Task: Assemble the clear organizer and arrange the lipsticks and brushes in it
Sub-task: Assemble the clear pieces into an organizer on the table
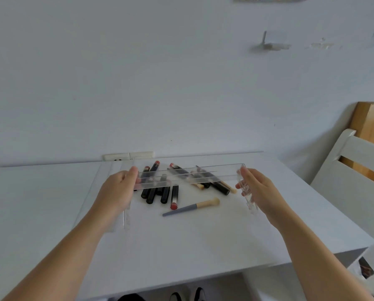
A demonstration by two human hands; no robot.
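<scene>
Your left hand (116, 190) and right hand (257, 190) grip opposite ends of the clear organizer (190, 177), fingers pressed flat against its side panels. You hold it just above the lipsticks (157, 190) and brushes (192, 207) scattered on the white table (51, 203).
</scene>
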